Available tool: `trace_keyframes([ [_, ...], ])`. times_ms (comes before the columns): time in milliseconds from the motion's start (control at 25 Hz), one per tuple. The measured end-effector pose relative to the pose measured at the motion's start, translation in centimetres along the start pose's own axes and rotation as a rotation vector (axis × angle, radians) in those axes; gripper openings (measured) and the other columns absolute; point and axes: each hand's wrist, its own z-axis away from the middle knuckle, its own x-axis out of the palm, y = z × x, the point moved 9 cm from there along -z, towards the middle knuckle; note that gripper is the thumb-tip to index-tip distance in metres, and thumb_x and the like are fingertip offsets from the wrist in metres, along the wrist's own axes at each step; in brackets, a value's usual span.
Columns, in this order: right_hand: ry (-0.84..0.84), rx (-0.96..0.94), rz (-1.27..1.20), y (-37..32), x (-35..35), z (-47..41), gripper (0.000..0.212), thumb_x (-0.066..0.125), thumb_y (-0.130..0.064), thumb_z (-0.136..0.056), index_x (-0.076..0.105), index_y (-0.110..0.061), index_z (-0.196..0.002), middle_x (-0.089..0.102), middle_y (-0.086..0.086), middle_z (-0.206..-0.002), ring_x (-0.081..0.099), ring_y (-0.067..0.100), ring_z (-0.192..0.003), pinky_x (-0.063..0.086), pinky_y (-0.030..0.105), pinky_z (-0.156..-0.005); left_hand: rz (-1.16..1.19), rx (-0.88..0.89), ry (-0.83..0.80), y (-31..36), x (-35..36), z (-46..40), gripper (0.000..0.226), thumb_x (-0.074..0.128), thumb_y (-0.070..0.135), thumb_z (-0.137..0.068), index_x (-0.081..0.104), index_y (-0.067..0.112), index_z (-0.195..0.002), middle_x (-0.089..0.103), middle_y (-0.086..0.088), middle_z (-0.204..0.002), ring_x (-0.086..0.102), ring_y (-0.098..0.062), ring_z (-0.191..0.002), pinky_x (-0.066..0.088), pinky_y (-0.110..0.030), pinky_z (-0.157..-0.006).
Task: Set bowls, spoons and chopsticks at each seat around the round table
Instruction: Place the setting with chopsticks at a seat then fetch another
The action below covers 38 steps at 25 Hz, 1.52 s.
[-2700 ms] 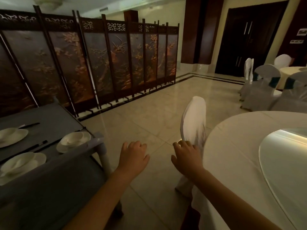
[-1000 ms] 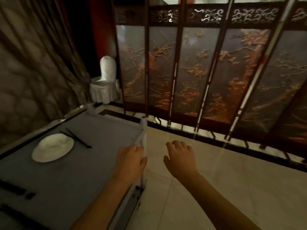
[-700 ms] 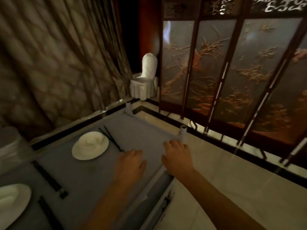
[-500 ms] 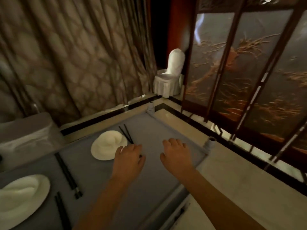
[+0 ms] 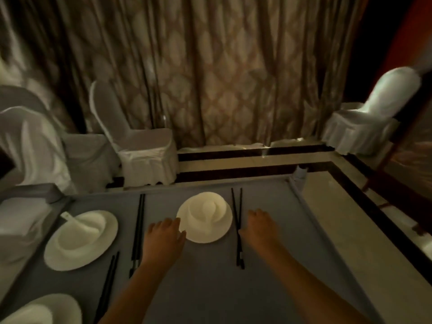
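On the grey cart top (image 5: 210, 288) stands a white plate with a bowl and spoon (image 5: 205, 217). My left hand (image 5: 163, 239) lies at that plate's left rim, fingers apart. Black chopsticks (image 5: 238, 228) lie right of the plate, and my right hand (image 5: 260, 226) rests beside them, touching or nearly so. A second plate with bowl and spoon (image 5: 81, 239) sits further left, with more chopsticks (image 5: 138, 230) between the two sets. A third plate (image 5: 42, 309) shows at the bottom left, another chopstick pair (image 5: 108, 284) near it.
White-covered chairs stand behind the cart at the left (image 5: 140, 146) and at the far right (image 5: 369, 118). A patterned curtain (image 5: 210, 66) hangs behind. The tiled floor (image 5: 350, 230) lies right of the cart's raised edge (image 5: 301, 202).
My view has swung left from the folding screen to the cart. Both hands moved forward over the cart and now flank the plate with the bowl.
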Motion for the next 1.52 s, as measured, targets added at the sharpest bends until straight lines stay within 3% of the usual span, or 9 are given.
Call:
trace_keyframes([
  [160, -0.112, -0.024, 0.007, -0.3, 2.5, -3.3, 0.058, 0.060, -0.046, -0.084, 0.049, -0.008, -0.125, 0.051, 0.011, -0.131, 0.053, 0.026, -0.118, 0.046, 0.035, -0.094, -0.017, -0.185, -0.111, -2.0, 3.1, -0.8, 0.042, 0.039, 0.041, -0.093, 0.048, 0.020, -0.128, 0.058, -0.001, -0.124, 0.057, -0.022, -0.112, 0.039, -0.035, -0.097],
  [280, -0.182, -0.008, -0.085, -0.4, 4.7, -4.1, 0.043, 0.060, -0.035, -0.087, 0.054, -0.007, -0.119, 0.059, 0.011, -0.123, 0.059, 0.026, -0.111, 0.049, 0.033, -0.089, 0.043, -0.294, -0.200, -3.1, 5.7, -1.3, 0.034, 0.041, 0.039, -0.092, 0.054, 0.019, -0.116, 0.060, -0.003, -0.115, 0.059, -0.022, -0.105, 0.046, -0.034, -0.087],
  [480, -0.220, 0.047, -0.131, 0.6, 6.2, -4.6, 0.033, 0.046, -0.019, -0.097, 0.048, -0.007, -0.127, 0.053, 0.012, -0.134, 0.053, 0.025, -0.121, 0.043, 0.032, -0.100, 0.208, -0.356, -0.238, -3.2, 7.9, -3.1, 0.032, 0.052, 0.037, -0.087, 0.061, 0.013, -0.107, 0.056, -0.006, -0.110, 0.056, -0.023, -0.103, 0.049, -0.036, -0.081],
  [560, -0.238, 0.065, -0.247, 1.2, 6.5, -4.6, 0.030, 0.052, -0.022, -0.093, 0.054, -0.006, -0.119, 0.061, 0.012, -0.120, 0.062, 0.026, -0.103, 0.050, 0.030, -0.086, 0.321, -0.398, -0.240, -3.5, 8.3, -3.7, 0.029, 0.057, 0.032, -0.085, 0.063, 0.010, -0.103, 0.057, -0.008, -0.107, 0.059, -0.026, -0.097, 0.051, -0.036, -0.079],
  [680, -0.252, 0.121, -0.544, 2.4, 5.8, -4.7, 0.019, 0.061, -0.017, -0.087, 0.056, -0.007, -0.102, 0.060, 0.004, -0.072, 0.057, 0.013, -0.048, 0.045, 0.017, -0.039, 0.525, -0.472, -0.223, -4.6, 8.7, -3.8, 0.017, 0.061, 0.018, -0.083, 0.067, 0.007, -0.095, 0.063, -0.006, -0.086, 0.062, -0.023, -0.081, 0.049, -0.029, -0.069],
  [760, -0.223, 0.118, -0.605, 2.6, 5.2, -5.4, 0.013, 0.062, -0.016, -0.086, 0.054, -0.010, -0.094, 0.055, 0.000, -0.059, 0.051, 0.006, -0.033, 0.040, 0.015, -0.033, 0.663, -0.530, -0.230, -5.2, 9.1, -3.8, 0.014, 0.059, 0.008, -0.083, 0.069, 0.004, -0.092, 0.065, -0.003, -0.066, 0.065, -0.015, -0.063, 0.052, -0.026, -0.060],
  [880, -0.193, 0.086, -0.629, 1.5, 4.8, -6.6, 0.011, 0.062, -0.017, -0.086, 0.058, -0.007, -0.089, 0.058, 0.002, -0.055, 0.053, 0.008, -0.036, 0.044, 0.017, -0.039, 0.877, -0.652, -0.270, -5.5, 9.9, -3.6, 0.013, 0.055, 0.000, -0.085, 0.064, -0.001, -0.094, 0.064, 0.001, -0.052, 0.061, -0.004, -0.041, 0.050, -0.017, -0.043],
  [1280, -0.239, 0.161, -0.613, 0.9, 7.1, -8.1, 0.018, 0.055, -0.021, -0.092, 0.051, -0.005, -0.083, 0.053, 0.003, -0.053, 0.046, 0.002, -0.025, 0.035, 0.016, -0.037, 1.184, -0.766, -0.321, -4.5, 10.8, -2.8, 0.015, 0.048, -0.007, -0.088, 0.059, 0.000, -0.095, 0.062, -0.012, -0.080, 0.063, -0.017, -0.071, 0.056, -0.019, -0.049],
  [1520, -0.208, 0.157, -0.662, 0.8, 7.4, -8.0, 0.019, 0.057, -0.020, -0.091, 0.051, -0.005, -0.080, 0.052, 0.003, -0.057, 0.051, 0.012, -0.046, 0.039, 0.022, -0.046, 1.252, -0.773, -0.230, -4.3, 10.6, -1.9, 0.023, 0.048, -0.008, -0.088, 0.063, -0.001, -0.103, 0.065, -0.015, -0.087, 0.063, -0.018, -0.072, 0.057, -0.018, -0.052],
])
